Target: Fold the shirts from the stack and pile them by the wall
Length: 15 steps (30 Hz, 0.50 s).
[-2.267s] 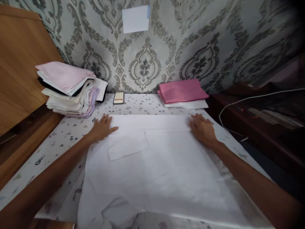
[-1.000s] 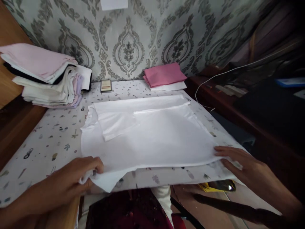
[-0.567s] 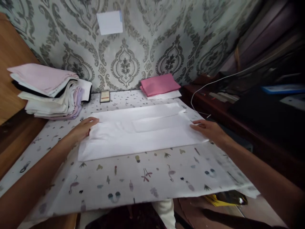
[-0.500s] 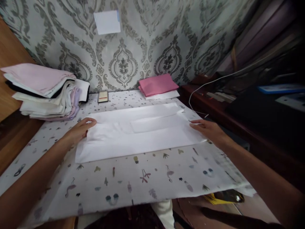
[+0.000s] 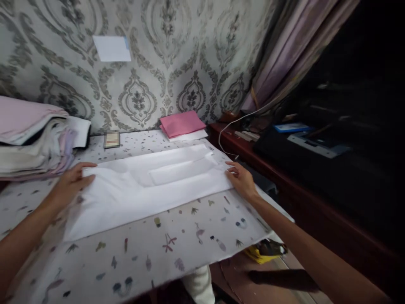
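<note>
A white folded garment [image 5: 142,181] lies lengthwise across the patterned tablecloth [image 5: 196,270], with a narrower flap folded over its upper middle. My left hand [image 5: 76,179] pinches the garment's left end between thumb and fingers, and the cloth is slightly wrinkled there. At the other end, my right hand [image 5: 241,179] has its bent fingertips closed on the right edge. The garment's exact kind cannot be made out from this fold.
Stacked folded clothes [image 5: 34,139] rise at the left. Near the wall are a small framed card [image 5: 112,139] and a pink folded cloth [image 5: 183,124] on a white one. A white cable [image 5: 220,135] trails beside the dark desk [image 5: 316,207] on the right.
The view has turned right, so everything sits further left. My left hand has taken a firmer hold of the garment's left end, and my right fingers have curled in on its right edge.
</note>
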Tool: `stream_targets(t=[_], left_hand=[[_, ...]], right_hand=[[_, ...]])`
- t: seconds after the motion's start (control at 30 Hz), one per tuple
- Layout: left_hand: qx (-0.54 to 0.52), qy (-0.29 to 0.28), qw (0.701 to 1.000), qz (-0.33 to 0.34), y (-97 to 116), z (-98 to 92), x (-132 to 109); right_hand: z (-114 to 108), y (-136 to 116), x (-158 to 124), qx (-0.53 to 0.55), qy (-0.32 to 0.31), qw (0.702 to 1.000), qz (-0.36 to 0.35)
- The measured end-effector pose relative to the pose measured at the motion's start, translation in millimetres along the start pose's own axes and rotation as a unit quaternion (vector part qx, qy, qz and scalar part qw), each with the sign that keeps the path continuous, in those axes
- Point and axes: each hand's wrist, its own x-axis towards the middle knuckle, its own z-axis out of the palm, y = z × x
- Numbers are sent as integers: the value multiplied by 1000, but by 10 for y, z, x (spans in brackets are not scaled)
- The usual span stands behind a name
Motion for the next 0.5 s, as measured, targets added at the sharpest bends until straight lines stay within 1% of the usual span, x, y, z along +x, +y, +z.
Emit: stream_targets(t=[0.1, 0.17, 0.27, 0.4, 0.5], left_hand=[[-105, -42, 991, -66, -53, 39, 108], [-142, -48, 986, -78, -115, 38, 176], [-153, -57, 985, -64, -199, 3, 249], [-170, -56, 984, -16, -253, -21, 310], [-156, -52, 986, -30, -275, -4, 339]], right_hand=[[-14, 42, -38, -33, -9, 999, 2], [-8, 63, -25, -51, -14, 999, 13], [13, 48, 9, -69, -15, 997, 28], [23, -22, 26, -87, -13, 995, 42], [14, -62, 19, -93, -16, 995, 46]])
